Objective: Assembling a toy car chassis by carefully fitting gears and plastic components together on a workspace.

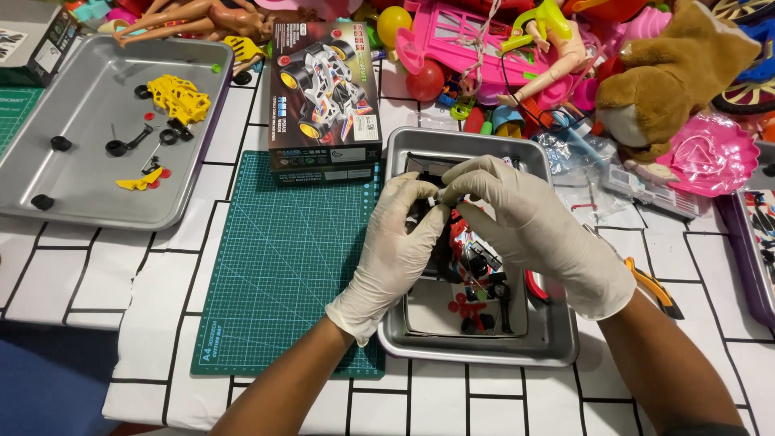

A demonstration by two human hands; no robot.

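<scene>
Both gloved hands meet over small steel tray (557,339), near centre of table (646,258). Left hand (395,246) and right hand (525,222) pinch tiny white part (441,196) between fingers, above black and red toy car pieces (476,258) in tray. Green cutting mat (282,258) just left. Toy car box (324,93) far. Large tray (81,194) far left holds yellow parts (179,97).
</scene>
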